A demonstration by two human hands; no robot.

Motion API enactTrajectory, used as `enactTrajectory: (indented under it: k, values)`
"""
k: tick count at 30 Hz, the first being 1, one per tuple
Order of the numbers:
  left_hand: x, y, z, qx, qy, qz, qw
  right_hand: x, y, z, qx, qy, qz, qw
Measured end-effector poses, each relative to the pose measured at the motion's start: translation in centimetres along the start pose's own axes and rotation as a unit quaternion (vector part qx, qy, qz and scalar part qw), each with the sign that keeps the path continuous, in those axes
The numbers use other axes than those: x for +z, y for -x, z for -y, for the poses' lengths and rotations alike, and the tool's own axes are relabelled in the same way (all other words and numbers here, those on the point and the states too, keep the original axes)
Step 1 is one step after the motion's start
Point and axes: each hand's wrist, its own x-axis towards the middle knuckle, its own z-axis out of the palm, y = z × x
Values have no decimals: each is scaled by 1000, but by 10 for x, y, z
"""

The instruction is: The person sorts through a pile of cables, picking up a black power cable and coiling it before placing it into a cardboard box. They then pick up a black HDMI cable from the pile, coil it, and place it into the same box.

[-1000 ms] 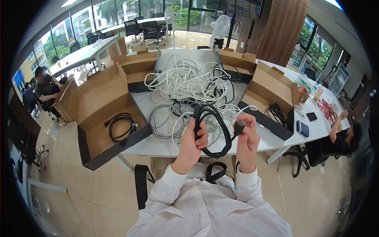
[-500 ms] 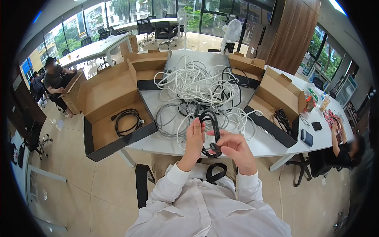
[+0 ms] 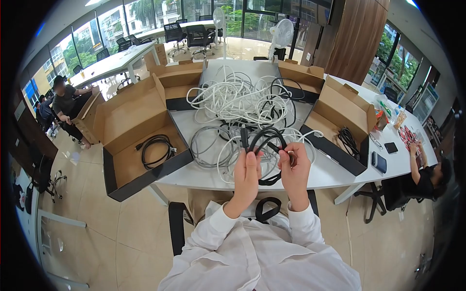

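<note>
A black cable is looped into a coil between my two hands, above the front edge of the white table. My left hand pinches the coil's left side, with a black connector sticking up beside the thumb. My right hand is closed on the coil's right side. Just beyond the hands lies a tangled heap of white cables, mixed with some black ones. A grey coiled cable rests left of my hands.
Open cardboard boxes stand at left and right, each holding a black cable; two more are behind. A phone lies at right. One person sits at right, another at far left.
My right hand has moved up and right and now grips the coil's side. The coil has spread wider between my hands. My left hand has shifted slightly right and down.
</note>
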Motion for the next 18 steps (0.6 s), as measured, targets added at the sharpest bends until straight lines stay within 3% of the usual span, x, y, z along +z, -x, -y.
enactTrajectory:
  k: [4, 7, 11, 16, 18]
  values:
    - [6, 9, 2, 23, -14, 85, 996, -2, -7, -4, -32, -19, -35, 999]
    - [4, 5, -3, -9, 13, 130, 991, -8, -10, -5, -1, -160, -12, 987]
    - [-5, -4, -10, -94, 77, 154, 980, -17, -10, -10, 16, -210, 23, 977]
    - [-13, -8, -8, -112, 156, 107, 976, -16, -6, -5, 75, -243, -16, 967]
    - [-17, -10, -11, -109, 175, 96, 974, -16, -6, -11, 38, -221, -13, 975]
